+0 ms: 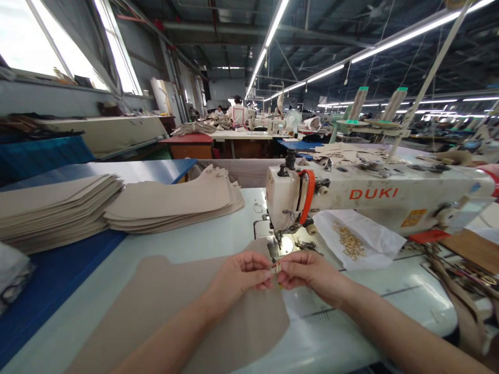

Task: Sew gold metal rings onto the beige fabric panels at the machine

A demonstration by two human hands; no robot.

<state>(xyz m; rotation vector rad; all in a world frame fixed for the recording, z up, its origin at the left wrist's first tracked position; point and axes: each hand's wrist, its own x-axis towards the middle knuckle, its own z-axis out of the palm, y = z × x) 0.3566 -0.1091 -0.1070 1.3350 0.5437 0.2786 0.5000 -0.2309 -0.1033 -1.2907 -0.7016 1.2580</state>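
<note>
In front of the sewing machine's needle, my left hand [247, 275] and my right hand [310, 272] meet, both pinched closed. Between the fingertips is a small pale strap tab with a gold-coloured metal ring [278, 268] on it. The fingers hide much of this piece. Below my left hand and forearm lies a large flat beige panel [171, 291] with curved edges. The sewing machine [331, 192] stands just beyond my hands, its lamp shining on the needle plate. To the right of the needle, gold metal rings [349, 241] lie heaped on a white plastic sheet [376, 241].
Two stacks of beige panels [54, 208] [175, 202] are on the left. Thread cones [356, 106] stand behind the machine. Straps and brown pieces [471, 249] crowd the right side. Another person [238, 113] sits farther back among more machines.
</note>
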